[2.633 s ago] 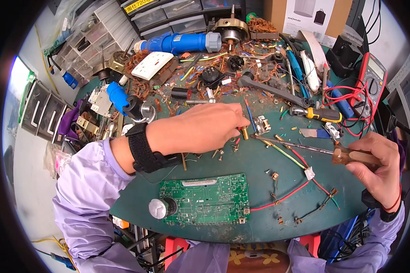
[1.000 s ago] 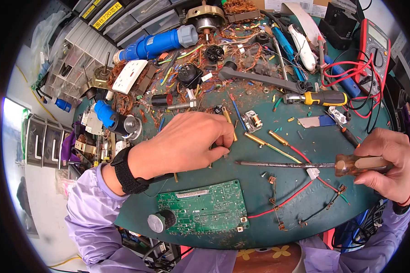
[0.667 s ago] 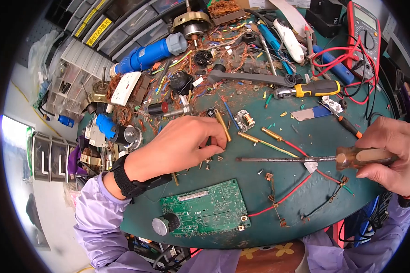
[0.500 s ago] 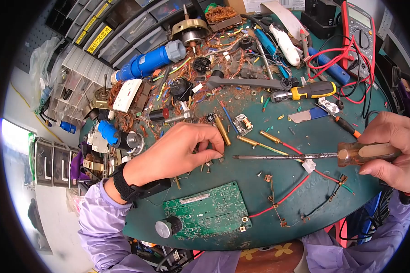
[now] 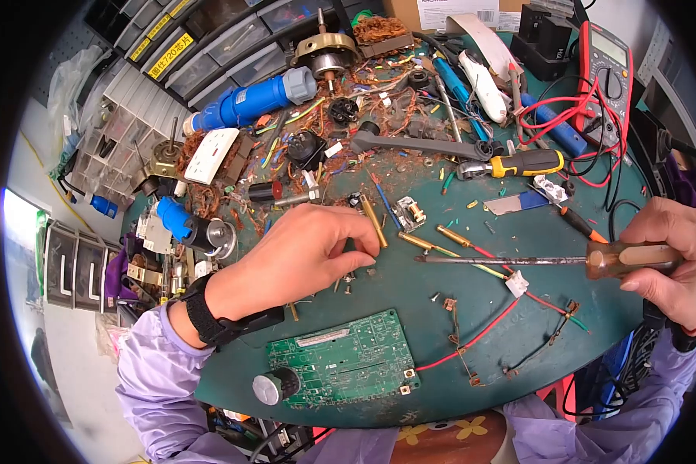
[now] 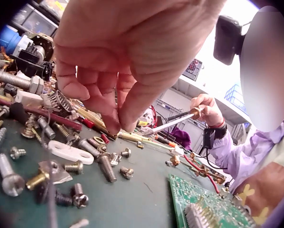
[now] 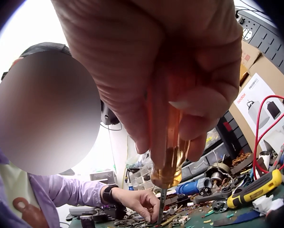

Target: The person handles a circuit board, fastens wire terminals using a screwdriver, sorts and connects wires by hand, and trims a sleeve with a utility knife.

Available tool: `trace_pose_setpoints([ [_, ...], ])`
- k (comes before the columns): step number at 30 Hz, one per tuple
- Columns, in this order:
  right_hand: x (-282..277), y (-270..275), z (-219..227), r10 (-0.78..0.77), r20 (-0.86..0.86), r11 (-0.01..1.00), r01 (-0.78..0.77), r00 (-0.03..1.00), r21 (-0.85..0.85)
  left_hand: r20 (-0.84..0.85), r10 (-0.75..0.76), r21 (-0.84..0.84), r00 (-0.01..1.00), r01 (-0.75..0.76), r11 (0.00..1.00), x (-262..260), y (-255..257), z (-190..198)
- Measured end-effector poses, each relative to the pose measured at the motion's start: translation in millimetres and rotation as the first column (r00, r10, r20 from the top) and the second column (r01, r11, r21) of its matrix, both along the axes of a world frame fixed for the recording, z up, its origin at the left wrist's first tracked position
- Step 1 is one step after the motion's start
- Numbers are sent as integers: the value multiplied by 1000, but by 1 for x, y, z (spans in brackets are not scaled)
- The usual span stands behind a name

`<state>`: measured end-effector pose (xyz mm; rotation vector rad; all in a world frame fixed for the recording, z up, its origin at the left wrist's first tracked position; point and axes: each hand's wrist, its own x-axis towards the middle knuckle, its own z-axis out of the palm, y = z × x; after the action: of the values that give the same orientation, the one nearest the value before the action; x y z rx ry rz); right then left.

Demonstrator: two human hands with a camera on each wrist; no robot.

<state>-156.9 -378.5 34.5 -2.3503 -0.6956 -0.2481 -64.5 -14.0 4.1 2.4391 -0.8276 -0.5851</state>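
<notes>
My right hand [image 5: 669,267] grips a screwdriver [image 5: 607,261] by its amber handle, the shaft pointing left over the table. Its tip crosses near brass pins [image 5: 416,241] fitted to green-yellow and red wires. Over the table's middle, my left hand [image 5: 305,251] has curled fingers, with thumb and forefinger tips meeting low down; anything between them is hidden. A loose brass pin [image 5: 372,219] lies right by its forefinger. Under that hand, the left wrist view shows several loose screws [image 6: 105,166] and a white plastic clip [image 6: 70,153].
A green circuit board [image 5: 340,359] lies at the front edge. Wires meet at a white connector [image 5: 516,284]. Behind are a ratchet [image 5: 522,164], a grey wrench [image 5: 421,144], a multimeter [image 5: 607,85], a blue plug [image 5: 251,100] and heaped wire scraps. Drawers [image 5: 209,62] stand at the back.
The screwdriver tip has come away from the brass parts beside my left hand, moving toward me. My left hand has shifted left and lower. The view has tilted and shifted.
</notes>
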Motion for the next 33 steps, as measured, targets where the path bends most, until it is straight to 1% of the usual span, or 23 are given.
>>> trace_pose_setpoints([
  [2,-3,-7,0,26,2,1000,-26,1000,-14,120,-120,-71,986,129,989,0,-3,-2],
  [3,-4,-9,1,32,-11,999,-32,999,-14,118,-120,-76,986,129,989,0,-5,-2],
  [5,-7,-12,1,22,-18,1000,-23,1000,-14,153,-174,-16,973,178,984,1,-9,0],
  [9,-9,-16,-6,20,2,1000,-20,1000,10,159,-202,-24,966,208,978,2,-16,-6],
  [11,-9,-14,-10,11,14,999,-12,1000,31,212,-238,-35,948,251,967,3,-20,-9],
  [13,-10,-10,-11,-26,4,998,26,1000,58,219,-246,-29,944,258,966,3,-25,-9],
  [17,-7,-5,-15,-13,17,997,12,1000,79,219,-272,-12,937,281,960,4,-31,-12],
  [21,-6,-3,-17,-24,9,995,23,1000,95,207,-263,-23,942,273,962,5,-34,-12],
  [23,-7,-4,-18,-30,10,995,29,999,92,194,-257,24,947,257,966,5,-34,-11],
  [26,-8,-7,-18,-31,2,994,31,1000,109,146,-245,33,958,243,970,5,-34,-11],
  [29,-10,-14,-17,-27,1,993,27,1000,119,130,-253,-2,959,256,967,6,-34,-12],
  [33,-14,-19,-15,-29,21,994,26,999,111,139,-270,19,953,270,963,3,-39,-8],
])
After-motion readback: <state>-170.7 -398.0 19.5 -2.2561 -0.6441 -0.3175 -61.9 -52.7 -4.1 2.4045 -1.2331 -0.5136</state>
